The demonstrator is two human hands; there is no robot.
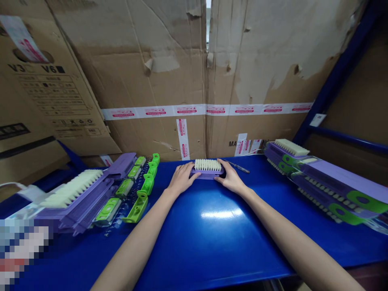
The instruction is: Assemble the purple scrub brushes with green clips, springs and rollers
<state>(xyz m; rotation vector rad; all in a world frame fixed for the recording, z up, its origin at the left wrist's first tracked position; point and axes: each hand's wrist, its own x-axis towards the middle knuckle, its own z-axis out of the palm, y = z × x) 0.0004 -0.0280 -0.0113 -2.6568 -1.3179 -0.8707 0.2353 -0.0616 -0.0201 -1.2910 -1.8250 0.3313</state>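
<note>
At the far middle of the blue table lies a purple brush-like part (pixel 207 173) with rows of cream tufts or ridges on top. My left hand (pixel 182 178) is closed around its left end, the thumb along the near side. Its right end is gripped by my right hand (pixel 232 177), also with the thumb in front. Just beyond my right hand lies a slim screwdriver-like tool (pixel 239 166). The far side of the part and some fingertips are hidden.
Purple housings (pixel 87 202) with a cream ridged block stand at left, beside clear-and-green boxes (pixel 125 187) and loose green brackets (pixel 147 184). More purple-and-green units (pixel 333 178) are stacked at right. Taped cardboard (pixel 157 81) walls the back; a blue frame post (pixel 336 68) rises at right.
</note>
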